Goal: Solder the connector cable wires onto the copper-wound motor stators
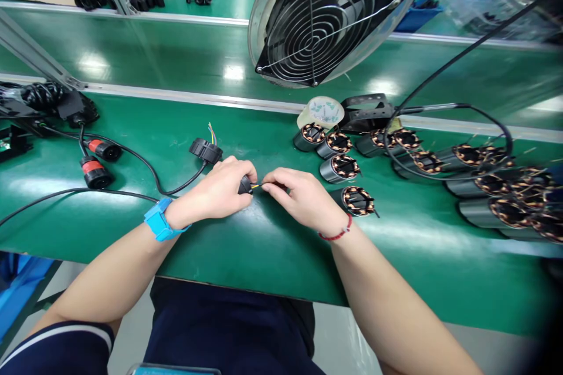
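Head view, bench [259,252], left to right. Two red-banded connectors [97,174], well left of my left hand [222,187]; closed up, seemingly finished. One black ring cap [206,150], just beyond my left hand, coloured wire ends [213,134] standing loose. One small black plug [245,185], gripped in my left hand. Thin wires [255,186] from it, pinched by my right hand [299,196]; count unclear. Wires exposed: this piece I judge unfinished. Copper-wound cores [341,168], right of my right hand, none held.
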Demonstrator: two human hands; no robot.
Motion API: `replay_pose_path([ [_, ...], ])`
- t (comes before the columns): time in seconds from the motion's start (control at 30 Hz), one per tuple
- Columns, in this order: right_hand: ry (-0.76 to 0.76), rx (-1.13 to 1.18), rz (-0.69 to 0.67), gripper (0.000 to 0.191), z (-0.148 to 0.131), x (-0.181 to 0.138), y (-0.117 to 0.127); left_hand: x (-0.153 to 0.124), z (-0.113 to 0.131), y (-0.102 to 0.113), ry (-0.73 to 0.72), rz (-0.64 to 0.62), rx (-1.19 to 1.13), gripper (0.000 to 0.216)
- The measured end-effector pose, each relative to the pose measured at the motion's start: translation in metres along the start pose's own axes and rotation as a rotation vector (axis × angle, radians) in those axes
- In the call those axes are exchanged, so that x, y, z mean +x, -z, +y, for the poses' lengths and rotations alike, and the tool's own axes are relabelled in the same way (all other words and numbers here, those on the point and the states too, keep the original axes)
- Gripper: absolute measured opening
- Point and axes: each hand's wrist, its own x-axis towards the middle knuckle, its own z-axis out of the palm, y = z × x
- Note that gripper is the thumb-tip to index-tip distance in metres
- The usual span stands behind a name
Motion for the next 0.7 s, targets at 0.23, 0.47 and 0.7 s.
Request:
replay_pose_path([
  [0.23, -0.078, -0.104, -0.078, 0.015, 0.005, 0.001, 0.002, -0.002, -0.002, 0.007, -0.131, 0.053, 0.051, 0.013],
  [0.47, -0.076, 0.132, -0.127, 0.014, -0.005, -0.001, 0.015, 0.001, -0.012, 0.003, -0.278, 0.208, -0.422, 0.035],
  [0.7, 0.113, 0.13, -0.124, 0.017, -0.008, -0.004, 0.017, 0.004, -0.008, -0.011, -0.304, 0.092, -0.362, 0.044],
])
